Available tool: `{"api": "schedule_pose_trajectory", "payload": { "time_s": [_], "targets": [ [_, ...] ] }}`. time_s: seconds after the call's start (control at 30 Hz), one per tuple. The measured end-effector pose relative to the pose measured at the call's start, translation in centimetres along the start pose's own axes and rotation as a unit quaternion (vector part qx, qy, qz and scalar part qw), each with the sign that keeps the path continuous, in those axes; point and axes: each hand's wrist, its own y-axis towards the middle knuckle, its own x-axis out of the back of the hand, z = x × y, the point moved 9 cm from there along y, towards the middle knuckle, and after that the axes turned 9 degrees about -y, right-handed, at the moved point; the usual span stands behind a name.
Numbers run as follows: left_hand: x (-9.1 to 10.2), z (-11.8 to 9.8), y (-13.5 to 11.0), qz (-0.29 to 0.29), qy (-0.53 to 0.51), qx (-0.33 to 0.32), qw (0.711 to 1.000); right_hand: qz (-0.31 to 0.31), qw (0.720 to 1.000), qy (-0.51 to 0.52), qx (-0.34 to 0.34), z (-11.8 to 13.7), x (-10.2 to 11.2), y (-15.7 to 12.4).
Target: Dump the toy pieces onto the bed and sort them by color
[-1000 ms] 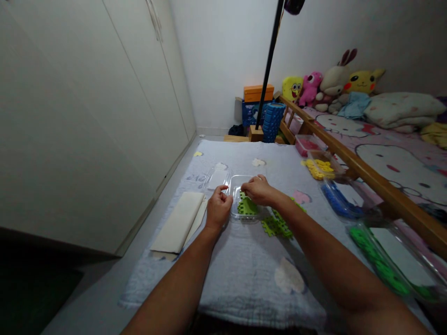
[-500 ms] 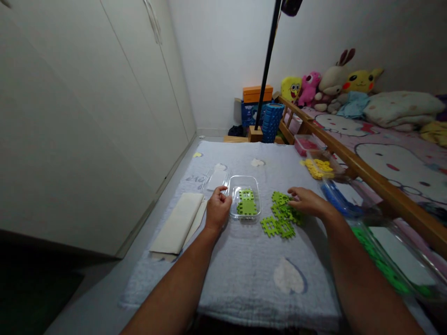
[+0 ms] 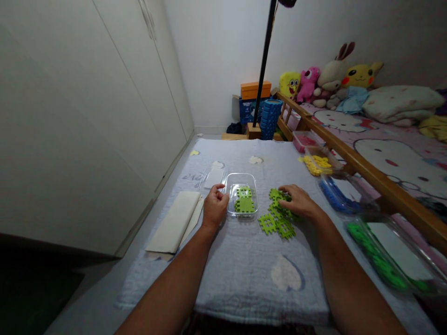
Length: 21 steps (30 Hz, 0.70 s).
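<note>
A clear plastic box (image 3: 257, 193) stands mid-table, with several light green interlocking toy pieces (image 3: 244, 204) lying in it. Curled fingers of my left hand (image 3: 215, 207) are at the box's left rim and appear to hold it; part of the contact is hidden. To the right of the box, a loose pile of the same light green notched pieces (image 3: 268, 224) lies on the cloth, some square with window-like openings. Over the pile's far right side is my right hand (image 3: 298, 200), thumb and forefinger apart; its palm hides some pieces.
A clear lid (image 3: 213, 177) with a white label lies behind my left hand, and folded beige sheets (image 3: 174, 223) lie left of it. Along the wooden bed rail (image 3: 370, 160) stand boxes of red (image 3: 304, 141), yellow (image 3: 317, 165), blue (image 3: 337, 195) and green pieces (image 3: 375, 256).
My right hand has shifted left and closer over the green pile. My left hand stays by the box. The whole view has shifted slightly.
</note>
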Motion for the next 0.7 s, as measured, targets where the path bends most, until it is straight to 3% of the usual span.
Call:
{"api": "schedule_pose_trajectory", "payload": {
  "time_s": [0.17,0.37,0.5,0.7],
  "targets": [
    [0.0,-0.1,0.0,-0.001,-0.006,0.002,1.0,0.01,0.999,0.037,0.024,-0.3,-0.3,-0.7],
    [0.0,0.0,0.1,0.001,-0.002,-0.001,1.0,-0.07,0.989,0.13,0.007,0.9,1.1,-0.4],
    [-0.1,0.0,0.1,0.001,-0.003,-0.001,1.0,-0.103,0.987,0.123,0.021,1.0,1.5,-0.7],
    [-0.5,-0.1,0.0,0.003,0.0,-0.002,1.0,-0.042,0.998,0.05,0.016,0.7,0.7,-1.0]
  ]
}}
